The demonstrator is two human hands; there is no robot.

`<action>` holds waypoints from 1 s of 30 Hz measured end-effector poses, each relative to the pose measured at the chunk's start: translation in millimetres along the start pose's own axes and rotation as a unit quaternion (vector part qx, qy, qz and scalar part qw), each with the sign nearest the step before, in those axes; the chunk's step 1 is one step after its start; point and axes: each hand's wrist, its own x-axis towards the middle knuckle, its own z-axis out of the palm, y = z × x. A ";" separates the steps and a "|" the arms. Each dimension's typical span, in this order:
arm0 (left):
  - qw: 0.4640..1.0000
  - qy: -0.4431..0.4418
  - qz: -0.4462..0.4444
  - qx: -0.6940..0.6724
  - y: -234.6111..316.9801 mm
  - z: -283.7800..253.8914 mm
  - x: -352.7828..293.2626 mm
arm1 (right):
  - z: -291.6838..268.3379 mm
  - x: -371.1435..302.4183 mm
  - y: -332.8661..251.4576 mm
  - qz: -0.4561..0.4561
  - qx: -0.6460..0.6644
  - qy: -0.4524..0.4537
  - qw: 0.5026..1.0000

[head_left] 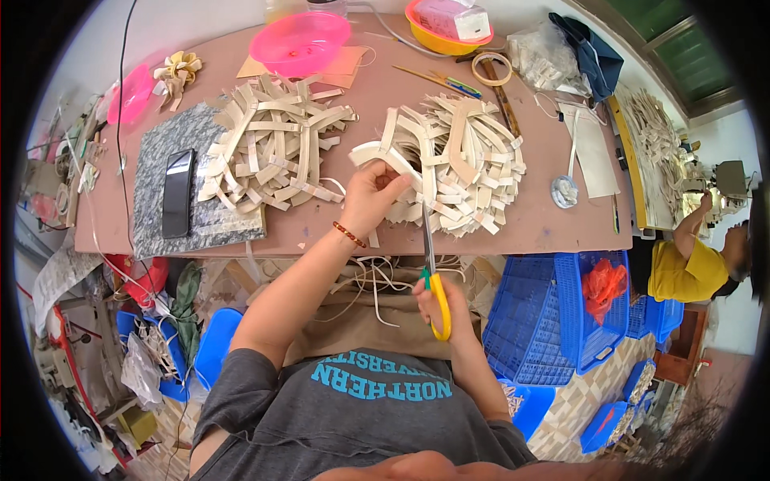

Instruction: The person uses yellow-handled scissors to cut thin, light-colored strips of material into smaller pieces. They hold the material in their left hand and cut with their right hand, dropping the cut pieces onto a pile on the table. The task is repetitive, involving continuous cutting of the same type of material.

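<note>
1. Head view: the left hand pinches a cream strip at the left edge of the right pile.
2. The right hand grips yellow-handled scissors.
3. The strip looks light, bendable; best held near its end.

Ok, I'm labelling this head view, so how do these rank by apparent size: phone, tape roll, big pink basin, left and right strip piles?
1. Left strip pile and right strip pile: too alike to rank
2. Big pink basin
3. Phone
4. Tape roll
</note>
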 end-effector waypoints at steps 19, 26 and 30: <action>0.999 -0.030 -0.024 -0.031 27.1 -38.1 -76.4 | 21.9 17.0 -2.4 -0.086 -0.043 0.054 0.994; 0.964 0.072 0.160 0.198 24.8 -28.2 -58.1 | 24.5 12.5 -6.2 -0.073 -0.125 0.032 0.989; 0.898 0.071 0.212 0.378 37.4 -42.2 -33.1 | 18.5 7.4 3.3 -0.099 -0.184 0.049 0.977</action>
